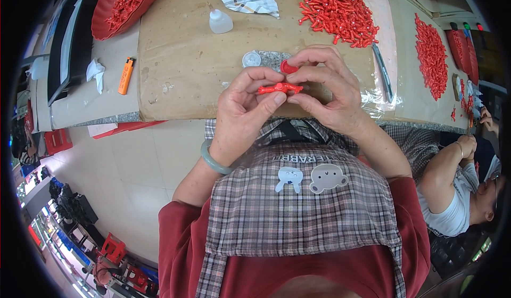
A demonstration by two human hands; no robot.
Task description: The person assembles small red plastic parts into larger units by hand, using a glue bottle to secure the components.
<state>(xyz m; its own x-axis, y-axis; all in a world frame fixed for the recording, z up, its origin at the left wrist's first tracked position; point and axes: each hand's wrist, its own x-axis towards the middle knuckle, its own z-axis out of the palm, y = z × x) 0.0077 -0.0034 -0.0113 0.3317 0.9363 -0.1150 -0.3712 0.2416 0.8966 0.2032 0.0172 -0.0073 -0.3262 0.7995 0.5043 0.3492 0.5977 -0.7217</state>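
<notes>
Close above the near table edge, my left hand (246,102) pinches a small red moulded plastic piece (279,88) between thumb and fingers. Its other end is met by the thumb and a finger of my right hand (332,82), which closes on it from the right. A round red disc (288,67) shows at my right fingertips; whether they grip it or only cover it I cannot tell. Just beyond my left fingers sits a small clear round dish (251,59). A speckled grey slab (272,57) lies beside it, partly hidden by my right hand.
Heaped red pieces (338,13) lie at the far right, with a utility knife (383,73) nearby. Farther off are a squeeze bottle (220,22), a crumpled cloth (250,0) and a red basin (128,5). An orange lighter (125,76) lies left. A co-worker (452,186) sits at right.
</notes>
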